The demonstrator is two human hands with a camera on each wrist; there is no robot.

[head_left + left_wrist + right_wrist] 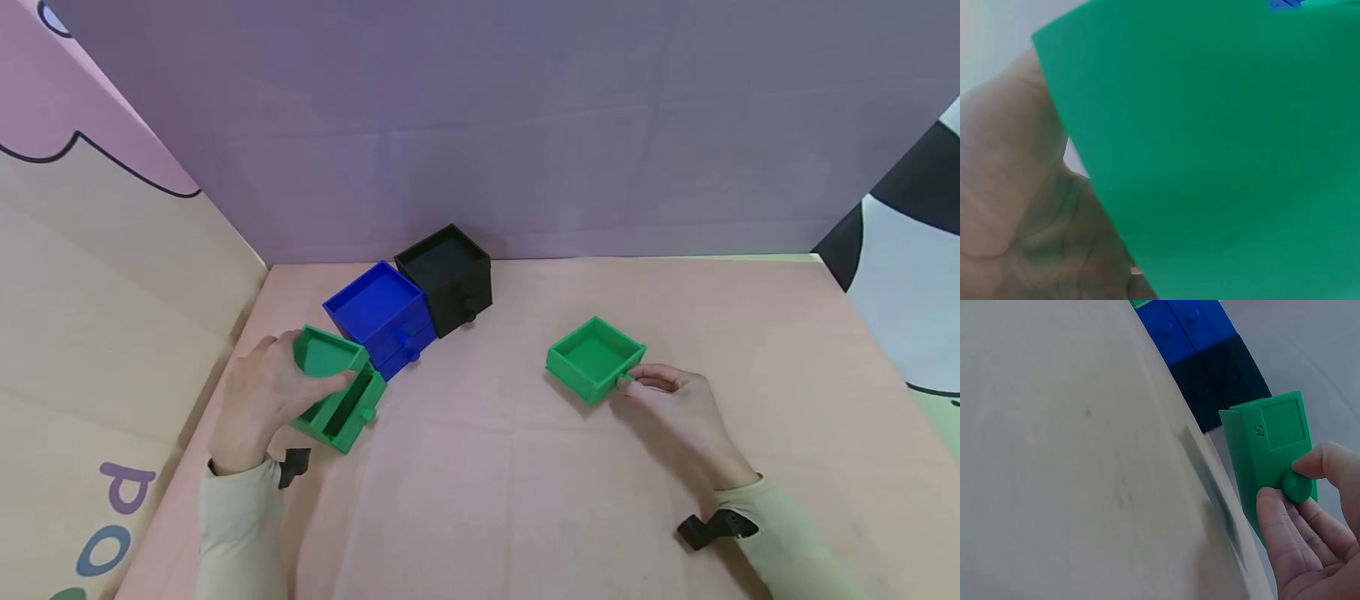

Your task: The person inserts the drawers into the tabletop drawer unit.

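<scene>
My left hand (258, 392) grips a small green drawer cabinet (326, 354) across its top, thumb on the near side. One drawer with a round knob (367, 414) sits in its front, next to a dark opening. In the left wrist view, the green cabinet wall (1210, 125) fills most of the picture, beside the palm. To the right, my right hand (682, 408) pinches the knob (1298, 487) of a loose green drawer (596, 354), held just over the table with its hollow facing up. Raised marks show on its front (1282, 422).
A blue drawer cabinet (378, 304) touches the green one's far corner. Behind it, a black drawer cabinet (450, 267) stands near the grey-purple back panel (525, 125). A pale pink cloth (465, 500) covers the table. A printed panel (90, 333) rises along the left side.
</scene>
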